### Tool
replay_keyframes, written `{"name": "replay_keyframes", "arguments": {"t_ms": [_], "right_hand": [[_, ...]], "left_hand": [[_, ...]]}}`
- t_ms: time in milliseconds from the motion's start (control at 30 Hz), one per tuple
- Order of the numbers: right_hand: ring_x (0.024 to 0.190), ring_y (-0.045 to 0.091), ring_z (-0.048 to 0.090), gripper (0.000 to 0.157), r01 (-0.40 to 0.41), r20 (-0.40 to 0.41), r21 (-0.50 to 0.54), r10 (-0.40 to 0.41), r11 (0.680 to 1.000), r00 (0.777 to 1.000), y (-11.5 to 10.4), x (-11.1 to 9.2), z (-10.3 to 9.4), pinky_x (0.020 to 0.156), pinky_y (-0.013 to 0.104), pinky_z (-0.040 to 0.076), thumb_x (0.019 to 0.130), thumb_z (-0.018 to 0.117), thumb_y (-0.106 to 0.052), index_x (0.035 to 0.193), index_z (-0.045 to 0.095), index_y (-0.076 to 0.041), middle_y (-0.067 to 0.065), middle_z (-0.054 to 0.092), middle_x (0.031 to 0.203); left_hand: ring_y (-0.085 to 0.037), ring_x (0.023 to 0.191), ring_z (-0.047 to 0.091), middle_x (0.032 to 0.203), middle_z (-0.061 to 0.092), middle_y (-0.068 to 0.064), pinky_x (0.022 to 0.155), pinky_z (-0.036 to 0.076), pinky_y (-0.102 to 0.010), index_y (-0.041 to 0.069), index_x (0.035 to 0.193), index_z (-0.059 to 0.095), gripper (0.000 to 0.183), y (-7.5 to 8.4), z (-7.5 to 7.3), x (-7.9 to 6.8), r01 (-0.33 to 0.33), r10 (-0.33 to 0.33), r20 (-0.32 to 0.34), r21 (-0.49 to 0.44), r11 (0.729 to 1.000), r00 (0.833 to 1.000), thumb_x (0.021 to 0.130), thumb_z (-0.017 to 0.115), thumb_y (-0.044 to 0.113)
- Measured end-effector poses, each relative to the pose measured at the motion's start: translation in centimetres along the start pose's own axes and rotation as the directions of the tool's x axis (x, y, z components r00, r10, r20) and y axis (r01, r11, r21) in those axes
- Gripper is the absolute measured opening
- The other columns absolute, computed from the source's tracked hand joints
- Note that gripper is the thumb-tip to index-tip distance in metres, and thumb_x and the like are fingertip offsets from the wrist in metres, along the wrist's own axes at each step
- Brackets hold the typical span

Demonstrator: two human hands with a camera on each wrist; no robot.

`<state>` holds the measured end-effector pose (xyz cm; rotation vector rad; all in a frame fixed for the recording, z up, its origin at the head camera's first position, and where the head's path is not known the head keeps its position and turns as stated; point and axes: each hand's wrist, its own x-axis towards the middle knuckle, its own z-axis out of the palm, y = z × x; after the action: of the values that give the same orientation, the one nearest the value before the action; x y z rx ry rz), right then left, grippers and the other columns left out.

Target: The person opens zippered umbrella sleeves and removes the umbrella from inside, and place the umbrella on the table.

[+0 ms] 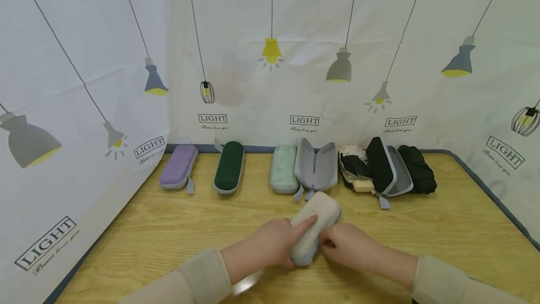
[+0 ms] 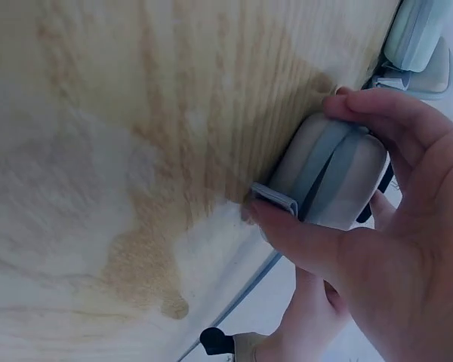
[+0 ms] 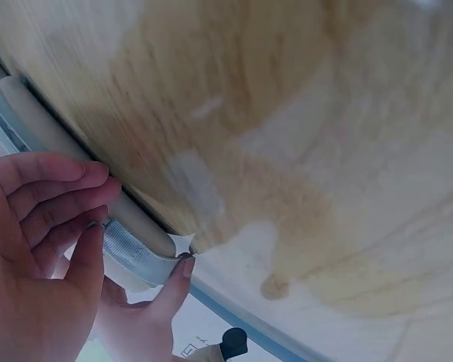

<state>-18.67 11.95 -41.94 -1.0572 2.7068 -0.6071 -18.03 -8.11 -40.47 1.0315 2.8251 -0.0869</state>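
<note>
A cream zippered case [image 1: 316,231] is held at a slant over the near middle of a wooden table [image 1: 139,233]. The left hand [image 1: 276,243] grips it around the sides; the right hand [image 1: 350,247] pinches a small zipper pull [image 3: 97,224] along its edge. Behind, from left to right, stand a purple case [image 1: 178,165], a green case [image 1: 229,165], a mint case [image 1: 284,170], an open grey-lined case [image 1: 326,168], an open black case [image 1: 379,165] and a black bundle [image 1: 417,170].

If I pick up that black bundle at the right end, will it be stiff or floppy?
The black bundle will probably feel floppy, because wrinkles and folds cover it. It likely won't roll far, since it's lumpy, not round. Pushed left, it might bump the open black case right beside it.
</note>
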Motion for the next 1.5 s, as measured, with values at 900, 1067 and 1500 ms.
{"name": "replay_keyframes", "arguments": {"t_ms": [900, 1067, 1500], "right_hand": [[0.108, 0.023, 0.048, 0.077, -0.340, -0.141, -0.013, 0.335, 0.940, 0.932, -0.5, -0.8, -1.4, 0.084, 0.042, 0.042, 0.070, 0.059, -0.065, 0.124, 0.045, -0.011, 0.009, 0.047, 0.121], [0.116, 0.028, 0.042, 0.072, -0.225, -0.203, -0.111, 0.199, 0.968, 0.959, -0.5, -0.8, -1.2, 0.092, 0.044, 0.036, 0.072, 0.059, -0.063, 0.121, 0.049, -0.011, 0.010, 0.042, 0.128], [0.127, 0.027, 0.029, 0.060, 0.201, 0.005, -0.185, -0.204, 0.962, 0.979, -1.1, -0.2, -0.9, 0.100, 0.047, 0.026, 0.077, 0.063, -0.049, 0.124, 0.049, -0.015, 0.000, 0.042, 0.132]], "left_hand": [[-0.006, 0.061, 0.050, 0.077, 0.057, 0.002, 0.054, 0.042, -0.021, 0.009, 0.143, 0.007, 0.107, -0.1, 0.9, 1.6, 0.077, -0.085, 0.013, -0.571, 0.817, 0.996, 0.062, 0.076, 0.007], [-0.011, 0.062, 0.056, 0.076, 0.060, 0.001, 0.054, 0.045, -0.026, 0.004, 0.139, 0.025, 0.082, -1.0, 1.2, 2.4, 0.180, -0.221, 0.053, -0.774, 0.607, 0.974, 0.070, 0.068, -0.001], [-0.022, 0.061, 0.062, 0.070, 0.063, -0.011, 0.056, 0.051, -0.032, -0.006, 0.109, 0.054, 0.032, -1.8, 2.0, 4.5, 0.300, -0.306, 0.213, -0.914, 0.273, 0.928, 0.078, 0.060, 0.000]]}}
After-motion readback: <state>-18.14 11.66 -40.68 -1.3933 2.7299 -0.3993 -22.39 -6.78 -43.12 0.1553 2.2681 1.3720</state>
